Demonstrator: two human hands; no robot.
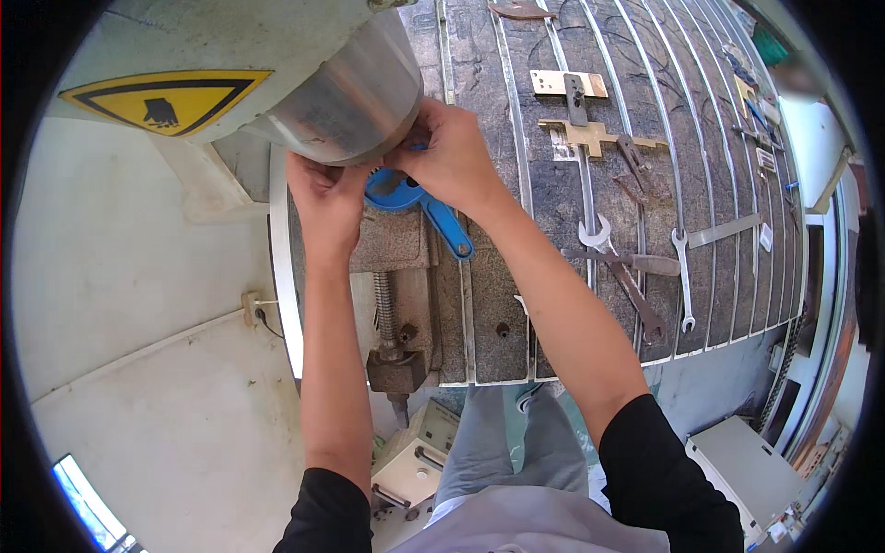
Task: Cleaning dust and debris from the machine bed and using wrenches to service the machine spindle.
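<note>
Both my hands are raised to the lower rim of a shiny metal spindle housing (355,97). My left hand (324,207) is at the rim's near left, with fingers curled and pressed together under it. On the right side, my right hand (452,157) has its fingers bent in below the same rim. The fingertips and whatever they pinch are hidden by the hands and housing. Just beneath them is a blue tool with a round head and a flat handle (449,228). It appears over a machine vise (392,244), whose threaded screw points toward me.
A slotted machine table (553,221) extends right. On it lie a large open-ended wrench (625,281), a slimmer wrench (682,276), a file with a handle (654,265) and brass-coloured plates (590,136). A yellow warning sign (171,100) marks the machine head. Cabinets stand below.
</note>
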